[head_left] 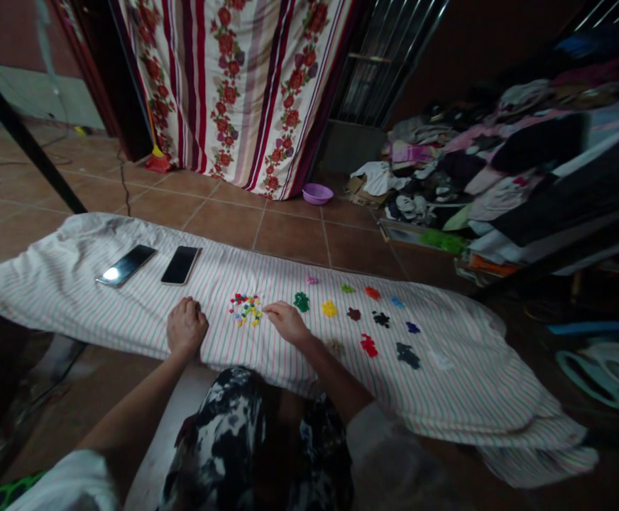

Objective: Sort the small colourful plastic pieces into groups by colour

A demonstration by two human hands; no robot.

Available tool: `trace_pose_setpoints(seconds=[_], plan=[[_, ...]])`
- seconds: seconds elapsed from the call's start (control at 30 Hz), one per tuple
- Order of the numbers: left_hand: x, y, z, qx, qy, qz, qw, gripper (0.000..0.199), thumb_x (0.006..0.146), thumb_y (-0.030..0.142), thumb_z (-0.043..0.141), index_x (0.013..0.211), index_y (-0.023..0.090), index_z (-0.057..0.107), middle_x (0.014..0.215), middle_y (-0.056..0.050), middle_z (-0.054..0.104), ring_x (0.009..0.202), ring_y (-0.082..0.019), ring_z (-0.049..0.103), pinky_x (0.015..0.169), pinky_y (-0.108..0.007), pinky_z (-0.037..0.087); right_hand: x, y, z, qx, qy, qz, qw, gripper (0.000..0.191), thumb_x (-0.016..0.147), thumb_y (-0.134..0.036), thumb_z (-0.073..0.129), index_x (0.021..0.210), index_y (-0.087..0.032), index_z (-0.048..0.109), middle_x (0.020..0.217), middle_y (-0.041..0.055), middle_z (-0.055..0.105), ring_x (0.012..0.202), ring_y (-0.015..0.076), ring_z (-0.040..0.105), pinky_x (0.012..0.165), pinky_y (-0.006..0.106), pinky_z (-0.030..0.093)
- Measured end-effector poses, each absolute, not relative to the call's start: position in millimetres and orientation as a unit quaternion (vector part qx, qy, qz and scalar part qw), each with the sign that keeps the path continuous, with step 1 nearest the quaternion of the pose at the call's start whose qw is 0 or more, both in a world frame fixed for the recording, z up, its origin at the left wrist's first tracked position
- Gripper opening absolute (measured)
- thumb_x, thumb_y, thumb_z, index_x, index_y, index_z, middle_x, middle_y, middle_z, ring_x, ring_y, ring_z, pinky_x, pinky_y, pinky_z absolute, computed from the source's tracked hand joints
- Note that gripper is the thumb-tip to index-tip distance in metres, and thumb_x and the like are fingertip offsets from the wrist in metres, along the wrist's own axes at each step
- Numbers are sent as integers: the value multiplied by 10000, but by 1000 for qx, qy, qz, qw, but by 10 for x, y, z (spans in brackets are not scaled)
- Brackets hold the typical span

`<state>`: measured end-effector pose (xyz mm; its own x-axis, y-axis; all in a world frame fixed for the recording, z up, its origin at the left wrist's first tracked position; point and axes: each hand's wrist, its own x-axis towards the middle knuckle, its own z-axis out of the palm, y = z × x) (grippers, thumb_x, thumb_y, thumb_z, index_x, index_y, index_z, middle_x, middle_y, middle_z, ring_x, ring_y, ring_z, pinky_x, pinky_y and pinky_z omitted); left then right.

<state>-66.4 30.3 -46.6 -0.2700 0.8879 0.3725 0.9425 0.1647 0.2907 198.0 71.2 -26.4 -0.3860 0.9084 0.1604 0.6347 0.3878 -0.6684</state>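
A mixed pile of small coloured pieces, perhaps beads [245, 309], lies on a striped cloth [144, 319]. Just right of it, my right hand [287, 321] reaches in low with its fingertips pinched together; whatever may be between them is too small to make out. My left hand [187, 326] rests on the cloth left of the pile, curled into a loose fist. Past my right hand are single-colour piles, among them a green pile [302, 301], a yellow pile [329, 309], a brown pile [353, 314], a black pile [380, 319], a red pile [368, 345] and a grey pile [408, 355].
Two phones, one with a glare spot [126, 266] and one dark [180, 265], lie at the left on the cloth. Beyond stand a floral curtain [229, 92], a purple basin [317, 194] and a heap of clothes [480, 156] at the right.
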Motion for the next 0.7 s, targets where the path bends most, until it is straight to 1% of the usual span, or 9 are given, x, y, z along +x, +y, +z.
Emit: trace_pose_setpoints(seconds=[0.1, 0.23, 0.47, 0.7], plan=[[-666, 308, -492, -596, -763, -242, 59, 244, 818, 190, 452, 1003, 142, 603, 1215, -143, 619, 1126, -268, 550, 943, -391, 412, 1772, 783, -294, -489, -811, 243, 212, 337, 861, -65, 459, 1015, -197, 728, 1005, 63, 673, 982, 154, 595, 902, 268, 449], [-669, 318, -525, -595, -762, -247, 63, 254, 819, 181, 452, 1017, 136, 604, 1227, -148, 618, 1137, -271, 547, 949, -398, 416, 1608, 859, -305, -508, -820, 207, 160, 360, 901, -104, 444, 1082, -247, 720, 1015, 63, 630, 988, 159, 568, 891, 262, 440], [-681, 332, -569, -595, -758, -260, 69, 245, 814, 174, 463, 1010, 143, 608, 1214, -154, 623, 1148, -276, 545, 966, -411, 415, 1440, 983, -292, -535, -820, 167, 119, 378, 924, -146, 428, 1128, -298, 707, 993, 77, 591, 986, 180, 529, 896, 272, 409], [-683, 328, -560, -598, -753, -267, 57, 253, 813, 174, 464, 1021, 137, 604, 1221, -164, 612, 1167, -279, 531, 973, -418, 410, 1404, 1088, -256, -562, -805, 159, 105, 365, 927, -159, 426, 1136, -274, 703, 998, 74, 596, 1005, 165, 532, 883, 236, 396]])
